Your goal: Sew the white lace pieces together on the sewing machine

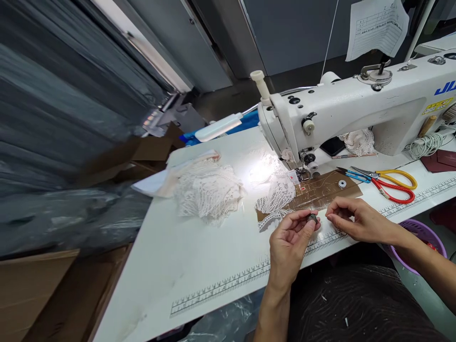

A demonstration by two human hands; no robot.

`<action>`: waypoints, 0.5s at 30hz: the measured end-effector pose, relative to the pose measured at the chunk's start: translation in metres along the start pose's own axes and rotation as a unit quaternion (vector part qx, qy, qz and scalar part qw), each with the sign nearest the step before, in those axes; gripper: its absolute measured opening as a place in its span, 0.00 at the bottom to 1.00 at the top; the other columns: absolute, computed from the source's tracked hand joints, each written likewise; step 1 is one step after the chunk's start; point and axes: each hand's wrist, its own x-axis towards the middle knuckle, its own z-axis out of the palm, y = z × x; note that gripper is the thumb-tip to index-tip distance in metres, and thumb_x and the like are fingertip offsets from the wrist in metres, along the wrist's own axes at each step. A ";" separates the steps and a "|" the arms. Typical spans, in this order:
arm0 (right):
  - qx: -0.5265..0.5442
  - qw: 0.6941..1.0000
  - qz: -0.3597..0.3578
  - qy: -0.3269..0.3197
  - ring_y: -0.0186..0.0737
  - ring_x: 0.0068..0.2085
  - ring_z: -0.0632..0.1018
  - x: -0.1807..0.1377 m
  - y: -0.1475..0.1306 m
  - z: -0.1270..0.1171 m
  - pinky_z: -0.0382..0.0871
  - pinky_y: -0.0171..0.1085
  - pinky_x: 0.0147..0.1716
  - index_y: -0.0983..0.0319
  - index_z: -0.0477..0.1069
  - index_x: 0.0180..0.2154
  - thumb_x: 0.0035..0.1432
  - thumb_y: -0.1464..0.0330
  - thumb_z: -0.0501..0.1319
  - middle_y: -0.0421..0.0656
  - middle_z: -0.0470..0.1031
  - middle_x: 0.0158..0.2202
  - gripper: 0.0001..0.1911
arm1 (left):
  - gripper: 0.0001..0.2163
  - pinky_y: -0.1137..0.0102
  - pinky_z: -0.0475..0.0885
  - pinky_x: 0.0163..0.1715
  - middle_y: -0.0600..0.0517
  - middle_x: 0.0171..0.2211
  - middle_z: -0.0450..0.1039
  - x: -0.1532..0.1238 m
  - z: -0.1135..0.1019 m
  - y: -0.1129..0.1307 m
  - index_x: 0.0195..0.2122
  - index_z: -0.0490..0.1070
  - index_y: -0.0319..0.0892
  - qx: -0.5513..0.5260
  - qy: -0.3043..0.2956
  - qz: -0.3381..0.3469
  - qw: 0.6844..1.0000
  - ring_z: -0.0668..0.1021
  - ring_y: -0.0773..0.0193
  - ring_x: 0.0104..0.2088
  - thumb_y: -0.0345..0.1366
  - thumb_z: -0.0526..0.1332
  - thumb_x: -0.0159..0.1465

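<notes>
My left hand (290,244) holds a small dark metal bobbin case (312,218) between thumb and fingers, above the table's front edge. Just to its right, my right hand (354,219) is closed in a pinch; whatever is between its fingertips is too small to make out. Behind both hands stands a white sewing machine (320,114), its presser foot (303,175) over a brown plate (320,192). A metal bobbin (342,184) lies on that plate. White lace (280,192) is gathered left of the presser foot.
A larger lace pile (210,190) lies on the white table (160,256). Red-and-yellow-handled scissors (394,185) and blue thread snips (358,176) lie right of the plate. A printed ruler (228,285) follows the front edge. A purple basket (423,237) stands below; cardboard boxes (151,149) are at left.
</notes>
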 end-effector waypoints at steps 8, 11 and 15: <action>0.129 0.990 0.015 0.049 0.29 0.22 0.60 0.014 0.000 0.007 0.54 0.31 0.19 0.60 0.63 0.32 0.59 0.48 0.60 0.34 0.61 0.23 0.22 | 0.19 0.72 0.77 0.42 0.46 0.42 0.79 -0.002 -0.005 -0.003 0.43 0.78 0.41 0.007 0.009 -0.010 1.000 0.80 0.61 0.44 0.47 0.71 0.55; 0.122 0.991 0.001 0.063 0.30 0.24 0.62 0.018 -0.001 0.008 0.56 0.31 0.21 0.60 0.63 0.32 0.60 0.48 0.59 0.35 0.61 0.25 0.21 | 0.22 0.69 0.77 0.43 0.46 0.43 0.78 -0.001 -0.006 -0.002 0.46 0.76 0.40 -0.005 0.011 -0.018 1.000 0.81 0.61 0.43 0.48 0.71 0.55; 0.093 0.992 -0.058 0.065 0.31 0.29 0.65 0.025 -0.004 0.008 0.62 0.33 0.28 0.61 0.66 0.33 0.62 0.53 0.59 0.38 0.64 0.30 0.17 | 0.23 0.65 0.79 0.40 0.48 0.36 0.79 0.001 -0.006 0.001 0.42 0.73 0.38 -0.041 0.002 -0.044 0.998 0.82 0.63 0.33 0.48 0.73 0.53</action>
